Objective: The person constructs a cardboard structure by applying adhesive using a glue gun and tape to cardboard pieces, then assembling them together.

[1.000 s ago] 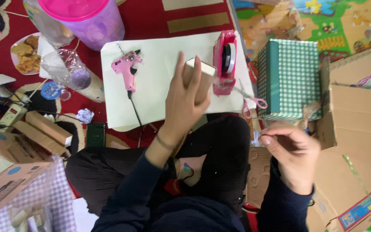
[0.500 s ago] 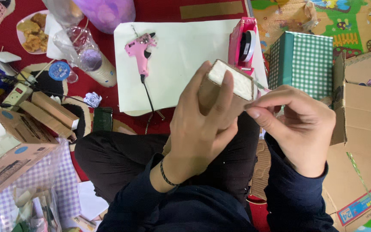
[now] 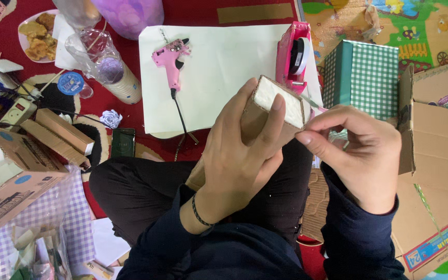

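A brown cardboard box with blue round labels lies at the left edge. A green-and-white checked box stands upper right, beside a large open brown carton with a coloured printed strip.

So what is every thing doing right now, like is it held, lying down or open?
Small brown cardboard box with white end: held up in the left hand.
Right hand: pinching at the box's corner.
Pink glue gun: lying flat on the white paper sheet, nobody touching it.
Pink tape dispenser: resting on the sheet's edge.
Green checked box: standing on the floor.
Big cardboard carton: flaps open.
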